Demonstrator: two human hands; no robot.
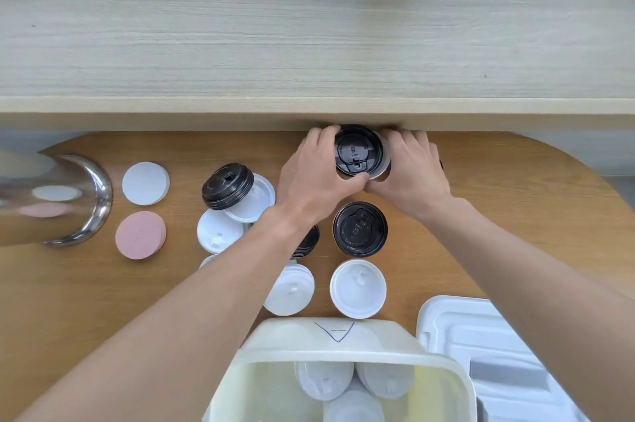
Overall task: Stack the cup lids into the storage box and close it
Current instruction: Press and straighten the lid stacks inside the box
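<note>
Together our left hand (318, 174) and right hand (410, 174) clasp a stack of round black plastic cup lids (359, 152) above the wooden table (481, 215).

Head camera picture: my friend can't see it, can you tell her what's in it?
Both hands, left hand and right hand, hold a stack of lids with a black lid on top at the far side of a wooden table. More black and white lids lie loose nearer. The open storage box holds white lids; its cover lies beside it.
</note>
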